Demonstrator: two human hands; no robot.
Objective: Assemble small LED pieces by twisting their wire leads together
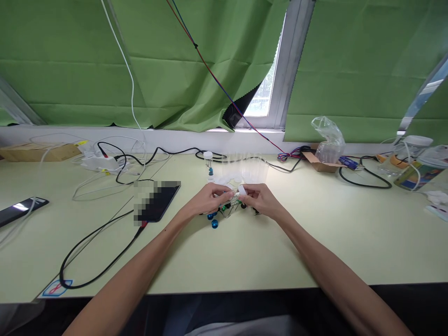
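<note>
Over the middle of the table my left hand (211,198) pinches what looks like a small clear vial (234,196), mostly covered by the fingers. Facing it, my right hand (259,199) has thumb and fingers closed on a white cap (242,190), close to the vial's end. Below the hands lie several small blue, green and black pieces with thin metal pins, among them a blue piece (214,224). Just behind my left hand stands a capped clear vial (209,161) with a dark blue-green piece in it. A row of clear vials (245,165) stands behind both hands.
A phone (163,200) on a black cable lies to the left, and another dark phone (21,210) farther left. A power strip (101,162) with tangled cables sits at the back left. At the back right are a cardboard box (324,164) with a plastic bag and a clear jar (415,147).
</note>
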